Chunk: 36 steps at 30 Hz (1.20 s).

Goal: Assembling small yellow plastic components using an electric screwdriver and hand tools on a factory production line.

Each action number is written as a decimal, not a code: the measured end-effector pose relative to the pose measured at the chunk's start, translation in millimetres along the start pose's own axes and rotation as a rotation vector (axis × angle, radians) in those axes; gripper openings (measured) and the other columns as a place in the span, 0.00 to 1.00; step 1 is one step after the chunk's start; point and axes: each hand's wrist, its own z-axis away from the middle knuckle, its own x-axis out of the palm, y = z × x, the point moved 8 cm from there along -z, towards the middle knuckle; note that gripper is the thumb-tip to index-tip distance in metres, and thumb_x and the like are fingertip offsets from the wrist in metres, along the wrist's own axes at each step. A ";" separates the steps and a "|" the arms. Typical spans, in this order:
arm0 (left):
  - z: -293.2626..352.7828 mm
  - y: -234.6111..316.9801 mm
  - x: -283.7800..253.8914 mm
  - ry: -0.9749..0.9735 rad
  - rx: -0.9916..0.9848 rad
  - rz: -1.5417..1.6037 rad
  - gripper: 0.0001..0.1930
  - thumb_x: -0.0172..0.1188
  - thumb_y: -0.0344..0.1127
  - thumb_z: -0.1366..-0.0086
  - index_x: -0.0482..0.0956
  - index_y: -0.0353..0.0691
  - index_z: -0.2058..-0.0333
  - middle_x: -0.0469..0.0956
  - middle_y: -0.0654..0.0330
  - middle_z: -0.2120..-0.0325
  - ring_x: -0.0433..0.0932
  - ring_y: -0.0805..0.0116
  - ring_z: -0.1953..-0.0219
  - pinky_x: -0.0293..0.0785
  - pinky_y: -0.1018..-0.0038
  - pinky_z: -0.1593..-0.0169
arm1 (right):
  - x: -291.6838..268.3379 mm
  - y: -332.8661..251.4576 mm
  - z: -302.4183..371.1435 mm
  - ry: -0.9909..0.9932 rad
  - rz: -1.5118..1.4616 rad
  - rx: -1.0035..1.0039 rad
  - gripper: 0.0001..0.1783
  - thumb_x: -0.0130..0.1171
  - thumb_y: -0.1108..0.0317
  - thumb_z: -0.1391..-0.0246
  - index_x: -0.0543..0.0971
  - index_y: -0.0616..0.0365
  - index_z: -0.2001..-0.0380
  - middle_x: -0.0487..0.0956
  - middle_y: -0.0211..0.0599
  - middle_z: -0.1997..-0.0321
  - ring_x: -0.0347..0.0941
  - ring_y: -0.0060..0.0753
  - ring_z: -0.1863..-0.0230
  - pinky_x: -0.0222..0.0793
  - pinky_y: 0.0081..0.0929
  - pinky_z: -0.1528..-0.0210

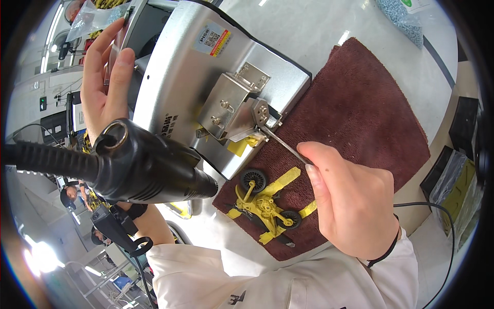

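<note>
A silver metal machine [175,77], probably a screw feeder, lies at a slant in front of me with a metal bracket [221,110] on its end. My right hand [350,201] pinches a thin metal rod-shaped tool [284,143], its far end at the bracket's outlet. At the machine's far left side, my left hand [105,85] has thumb and fingers around the edge of a clear plastic cover [114,56]. Below the bracket, a yellow toy motorcycle frame [265,206] with black wheels rests on a brown cloth [360,103]. Yellow tape [239,147] shows under the bracket.
A black handheld tool [149,165] with a ribbed cable hangs close at the left, hiding part of my left arm. A bag of blue pellets [404,23] lies at the far right of the table. Black bins [465,123] stand beyond the right edge. People work in the left background.
</note>
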 end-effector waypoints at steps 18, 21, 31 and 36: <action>0.2 1.7 -1.9 0.004 -0.018 -0.032 0.24 0.57 0.46 0.34 0.72 0.44 0.42 0.77 0.57 0.53 0.73 0.71 0.52 0.62 0.77 0.45 | 1.4 2.7 -1.0 0.057 -0.141 -0.002 0.17 0.65 0.79 0.53 0.73 0.62 0.59 0.76 0.37 0.67 0.76 0.33 0.75 0.70 0.26 0.76; -1.1 0.2 -2.9 0.018 -0.009 -0.063 0.24 0.57 0.46 0.34 0.72 0.43 0.42 0.77 0.57 0.53 0.73 0.71 0.52 0.62 0.77 0.45 | -0.8 2.6 0.3 0.074 -0.118 0.000 0.15 0.65 0.79 0.52 0.74 0.62 0.61 0.77 0.37 0.68 0.76 0.33 0.75 0.70 0.25 0.76; -5.5 -1.7 -6.5 -0.003 0.085 -0.004 0.24 0.58 0.46 0.34 0.72 0.43 0.43 0.77 0.58 0.54 0.73 0.71 0.53 0.63 0.78 0.46 | -17.2 -0.9 1.4 0.121 -0.113 -0.026 0.11 0.64 0.79 0.53 0.77 0.60 0.65 0.79 0.35 0.72 0.75 0.31 0.80 0.64 0.23 0.80; -0.5 6.7 -1.5 0.022 0.038 -0.034 0.24 0.57 0.46 0.34 0.72 0.43 0.43 0.77 0.58 0.55 0.73 0.72 0.53 0.63 0.78 0.46 | -10.9 -1.4 0.5 0.102 -0.087 -0.037 0.11 0.63 0.80 0.53 0.76 0.61 0.64 0.78 0.36 0.72 0.75 0.35 0.78 0.65 0.25 0.79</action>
